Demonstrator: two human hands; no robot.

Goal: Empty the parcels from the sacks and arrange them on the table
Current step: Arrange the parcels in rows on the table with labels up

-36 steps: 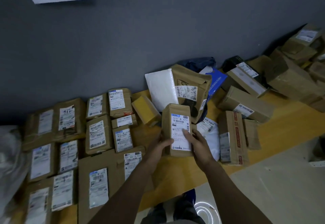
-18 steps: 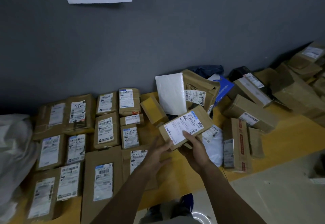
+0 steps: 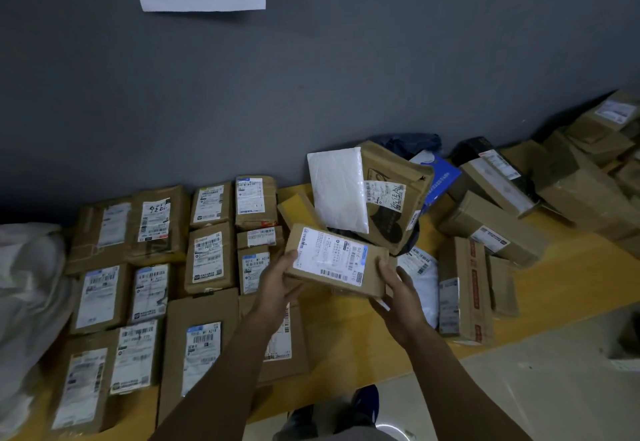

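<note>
Parcel rows (image 3: pixel 207 257) left (sack (image 3: pixel 31 285) beyond), heap (image 3: pixel 491 229) right.

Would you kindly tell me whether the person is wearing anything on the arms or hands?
Nothing shows: the left hand and right hand are bare, with no gloves, rings or watch visible, and the left forearm and right forearm are uncovered down to the frame's edge, so no sleeve appears. The dim light could hide something small.
</note>
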